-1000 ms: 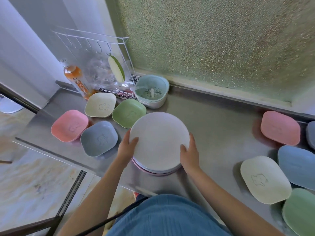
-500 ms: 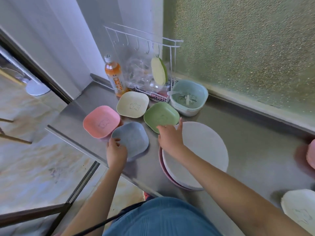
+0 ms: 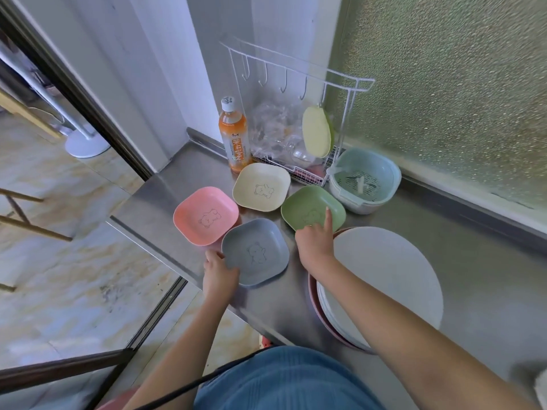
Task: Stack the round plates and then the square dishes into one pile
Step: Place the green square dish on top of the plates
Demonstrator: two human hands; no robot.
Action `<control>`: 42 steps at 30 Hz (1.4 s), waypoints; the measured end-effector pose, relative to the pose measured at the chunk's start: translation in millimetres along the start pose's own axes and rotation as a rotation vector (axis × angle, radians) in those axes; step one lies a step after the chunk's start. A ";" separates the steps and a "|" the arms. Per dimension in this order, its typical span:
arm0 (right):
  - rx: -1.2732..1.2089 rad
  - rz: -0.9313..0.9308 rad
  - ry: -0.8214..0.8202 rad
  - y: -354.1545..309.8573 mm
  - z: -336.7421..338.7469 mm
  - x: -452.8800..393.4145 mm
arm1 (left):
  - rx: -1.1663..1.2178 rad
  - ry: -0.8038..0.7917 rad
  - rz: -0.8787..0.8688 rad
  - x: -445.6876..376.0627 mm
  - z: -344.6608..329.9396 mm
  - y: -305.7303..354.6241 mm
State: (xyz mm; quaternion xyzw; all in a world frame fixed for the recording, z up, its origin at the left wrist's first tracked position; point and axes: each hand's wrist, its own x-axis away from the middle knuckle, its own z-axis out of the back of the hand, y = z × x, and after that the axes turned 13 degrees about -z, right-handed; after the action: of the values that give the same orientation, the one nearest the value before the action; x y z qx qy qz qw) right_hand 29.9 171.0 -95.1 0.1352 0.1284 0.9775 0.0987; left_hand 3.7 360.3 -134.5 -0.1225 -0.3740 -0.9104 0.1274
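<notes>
Reaching out over the steel counter, both hands are working the cluster of square dishes that sits to the left of the pile of round plates. The left hand is curling around the near-left corner of the grey-blue dish, fingers under or against the rim and thumb on top, so it is looking like a pinch on that corner, though whether the dish is lifting off the counter cannot be told. The right hand is lying loosely spread, with the forefinger stretching into the green dish and the palm hovering over its near edge; it is not gripping anything that can be seen. What the coming move is turning on: the round pile is lying to the right of both dishes, just beside the right wrist, so each dish is needing to travel rightward and slightly toward the body. The green dish is sitting nearer the pile, almost touching its far-left rim, while the grey-blue one is lying farther left. The pink dish and cream dish are waiting beyond, touching their neighbours.
</notes>
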 end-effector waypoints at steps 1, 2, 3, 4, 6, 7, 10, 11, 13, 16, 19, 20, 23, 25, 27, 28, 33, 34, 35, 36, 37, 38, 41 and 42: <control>-0.041 -0.001 0.012 2.6 -0.3 1.8 | -0.006 -0.003 -0.002 -0.1 -0.7 -1.3; -0.097 -0.006 0.031 5.4 -1.2 3.9 | -0.007 -0.003 -0.004 -0.4 -1.9 -2.5; -0.162 -0.011 0.055 8.1 -2.0 5.9 | -0.004 -0.002 0.000 -0.5 -2.8 -2.6; -0.225 -0.018 0.080 10.8 -3.1 8.1 | 0.004 0.002 0.011 -1.0 -3.9 -2.1; -0.322 -0.023 0.149 15.9 -4.8 11.0 | 0.023 0.004 0.036 -0.9 -5.3 0.4; -0.356 -0.022 0.191 19.0 -5.7 11.0 | 0.032 0.001 0.041 -0.3 -6.0 1.6; -0.402 -0.002 0.292 31.5 -4.5 8.4 | 0.028 0.007 0.014 3.5 -8.3 5.5; -0.419 0.010 0.324 37.0 -3.4 8.4 | 0.014 0.011 -0.003 4.9 -8.7 7.0; -0.484 0.020 0.417 49.8 -3.7 12.8 | -0.021 0.021 -0.037 7.4 -9.3 10.7; -0.597 0.002 0.562 73.4 -12.7 34.9 | -0.041 0.041 -0.094 9.4 -10.6 16.4; -0.679 -0.051 0.687 95.9 -32.1 64.0 | -0.015 0.059 -0.118 11.3 -12.6 24.0; -0.699 -0.079 0.717 102.4 -39.8 73.9 | -0.018 0.061 -0.119 12.5 -13.8 26.3; -0.749 -0.158 0.749 118.4 -64.8 102.7 | 0.019 0.070 -0.119 16.9 -18.6 31.4; -0.763 -0.183 0.750 126.8 -79.7 120.7 | 0.055 0.079 -0.110 20.0 -23.4 34.1; -0.762 -0.185 0.731 132.5 -91.2 136.0 | 0.096 0.089 -0.094 23.3 -27.7 39.2; -0.754 -0.185 0.717 134.9 -95.5 142.0 | 0.114 0.094 -0.091 24.9 -29.7 42.0; -0.681 -0.175 0.598 142.2 -110.3 158.8 | 0.166 0.118 -0.129 33.4 -38.5 53.3; -0.666 -0.163 0.566 142.7 -111.3 160.3 | 0.176 0.122 -0.139 35.6 -39.5 56.8; -0.660 -0.158 0.541 142.7 -111.0 161.3 | 0.181 0.129 -0.149 37.8 -40.2 60.9; -0.667 -0.164 0.524 142.6 -109.1 162.3 | 0.182 0.137 -0.155 39.9 -41.0 65.4; -0.691 -0.182 0.518 142.2 -105.4 162.8 | 0.183 0.146 -0.160 42.0 -41.5 70.1; -0.731 -0.206 0.519 142.2 -100.1 162.1 | 0.186 0.154 -0.169 44.5 -41.4 76.0; -0.869 -0.228 0.545 140.9 -73.9 154.0 | 0.214 0.182 -0.283 52.0 -42.0 96.5; -0.910 -0.205 0.549 139.6 -64.0 149.5 | 0.221 0.184 -0.336 54.1 -42.6 103.8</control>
State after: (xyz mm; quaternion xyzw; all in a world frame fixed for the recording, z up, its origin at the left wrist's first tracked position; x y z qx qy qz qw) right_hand -151.9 58.3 -80.1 -0.1950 -0.2745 0.9191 0.2048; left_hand -18.9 251.0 -79.2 0.0396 -0.4737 -0.8796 0.0201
